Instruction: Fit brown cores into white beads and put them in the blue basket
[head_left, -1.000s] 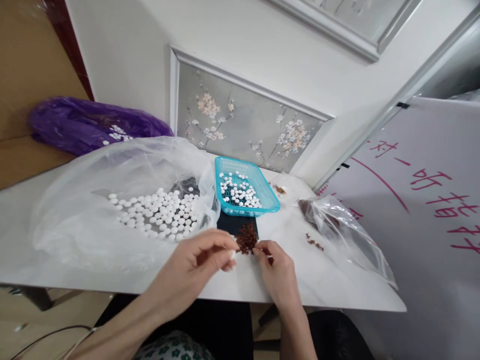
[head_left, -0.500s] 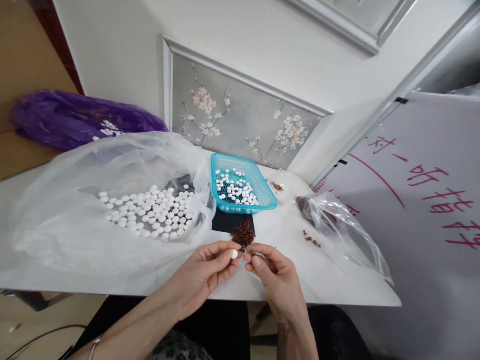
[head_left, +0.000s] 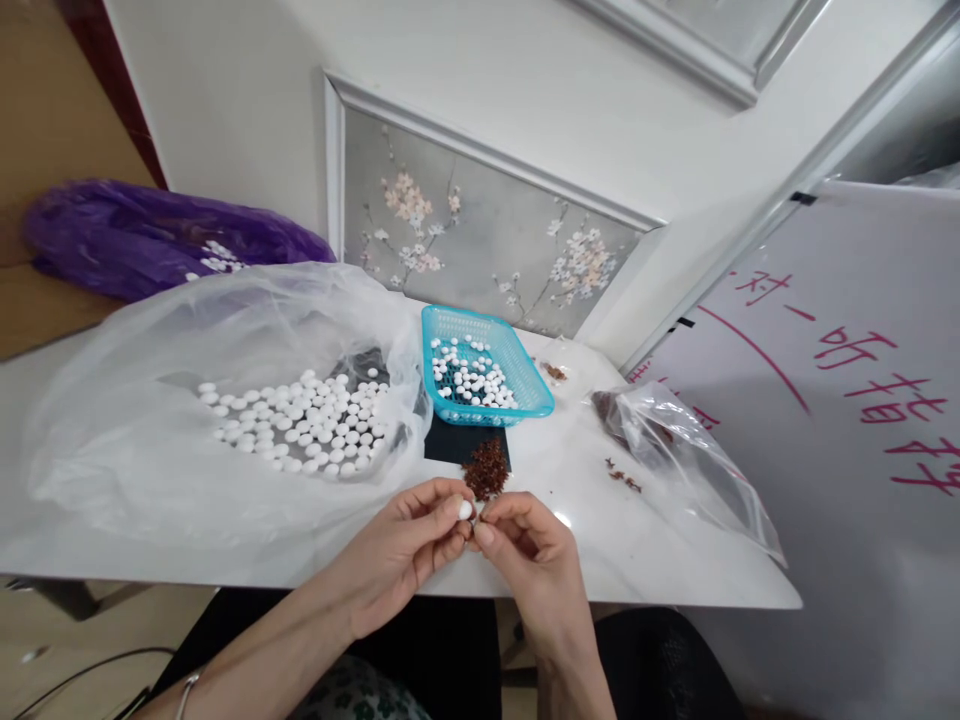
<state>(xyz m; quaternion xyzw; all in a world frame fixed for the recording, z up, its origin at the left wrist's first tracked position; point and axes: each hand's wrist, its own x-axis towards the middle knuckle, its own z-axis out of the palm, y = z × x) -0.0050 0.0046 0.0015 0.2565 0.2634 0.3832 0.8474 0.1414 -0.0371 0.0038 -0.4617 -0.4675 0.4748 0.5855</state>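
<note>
My left hand (head_left: pixel 409 555) pinches a small white bead (head_left: pixel 465 510) between thumb and fingers, just above the table's near edge. My right hand (head_left: pixel 529 555) meets it fingertip to fingertip and pinches a tiny dark piece against the bead; the piece is mostly hidden. Just beyond the fingers lies a small heap of reddish-brown bits (head_left: pixel 486 468) by a black mat (head_left: pixel 448 444). A turquoise basket (head_left: pixel 526 372) behind it holds several white beads. To the left, a clear plastic bag (head_left: pixel 150 400) holds many more white beads (head_left: pixel 300 425).
A clear zip bag (head_left: pixel 694 470) with brown bits lies at the right on the white table (head_left: pixel 630 560), with loose brown bits (head_left: pixel 622 478) beside it. A purple bag (head_left: pixel 135 235) sits far left. A whiteboard (head_left: pixel 832 420) with red writing leans at the right.
My right hand left the brown heap and came back toward me to meet the left hand; both hands now touch at the white bead. The view shifted slightly.
</note>
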